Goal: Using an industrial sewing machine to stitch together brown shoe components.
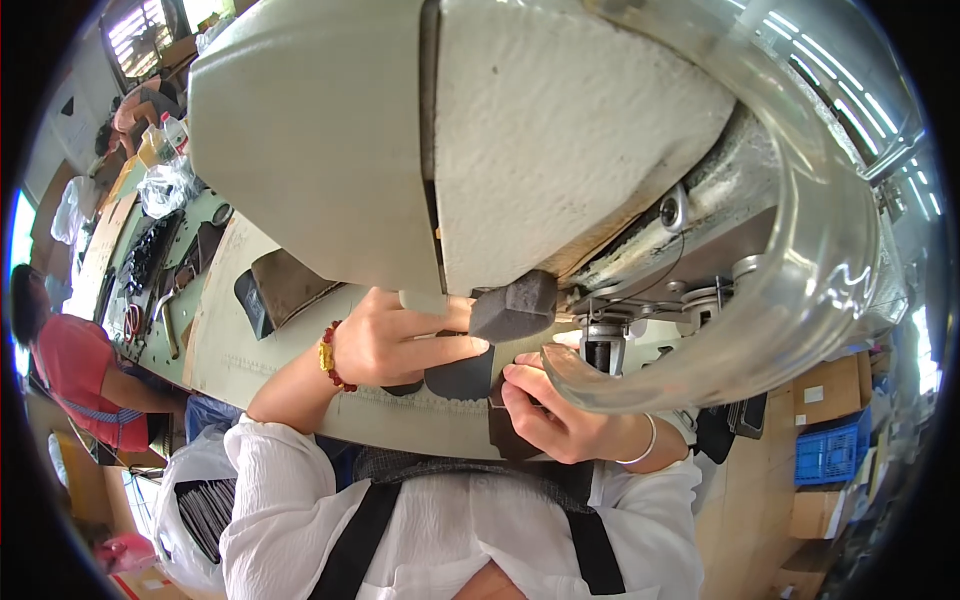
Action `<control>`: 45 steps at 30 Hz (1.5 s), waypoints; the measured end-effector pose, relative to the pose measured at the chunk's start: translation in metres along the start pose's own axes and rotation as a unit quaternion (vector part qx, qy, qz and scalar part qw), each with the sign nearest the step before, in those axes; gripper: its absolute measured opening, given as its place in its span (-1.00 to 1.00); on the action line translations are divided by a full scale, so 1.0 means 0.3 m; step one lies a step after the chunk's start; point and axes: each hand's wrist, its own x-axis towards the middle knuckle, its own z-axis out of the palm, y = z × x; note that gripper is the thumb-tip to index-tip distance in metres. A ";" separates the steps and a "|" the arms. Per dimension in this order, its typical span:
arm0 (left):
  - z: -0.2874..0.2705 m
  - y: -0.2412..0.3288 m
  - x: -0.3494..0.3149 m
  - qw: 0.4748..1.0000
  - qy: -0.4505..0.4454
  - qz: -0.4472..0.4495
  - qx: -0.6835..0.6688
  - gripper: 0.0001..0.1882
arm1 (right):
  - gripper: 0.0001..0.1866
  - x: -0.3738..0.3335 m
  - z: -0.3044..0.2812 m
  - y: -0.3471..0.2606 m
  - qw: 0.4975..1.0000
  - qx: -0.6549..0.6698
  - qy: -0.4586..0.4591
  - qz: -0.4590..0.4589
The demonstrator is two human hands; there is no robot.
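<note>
My left hand [395, 338] reaches under the machine head with fingers stretched out, the index finger lying along the upper edge of a dark flat piece [458, 376]. The piece looks like leather or fabric, with a rounded lower edge. My right hand [560, 418] is closed, its thumb and fingertips pinched at the edge of a dark brown flat piece [510, 436] near the table's front edge. Above the fingertips sits a dark grey foam-like block [514, 306] on the large off-white machine head [560, 130], which looks like a sewing machine. Part of my left fingers is hidden behind the head.
A clear curved plastic guard [830, 290] bends around the machine's right side. Folded brown and black pieces [285, 285] lie left on the pale worktop [235, 345]. Scissors [133, 322] lie farther left. Another person [85, 370] sits there. A blue crate [828, 450] stands right.
</note>
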 end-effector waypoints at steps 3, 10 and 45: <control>0.015 -0.023 -0.003 0.998 0.021 0.049 0.039 -0.63 | -0.81 0.004 -0.001 0.002 1.000 -0.015 -0.008 0.001; 0.045 -0.013 -0.015 0.995 0.031 0.061 0.073 -0.69 | -0.65 0.011 0.004 -0.011 0.999 -0.034 0.007 0.006; 0.166 -0.062 -0.135 0.993 0.015 -0.061 0.103 -0.81 | -0.60 -0.044 0.074 0.037 0.935 -0.303 -0.081 -0.163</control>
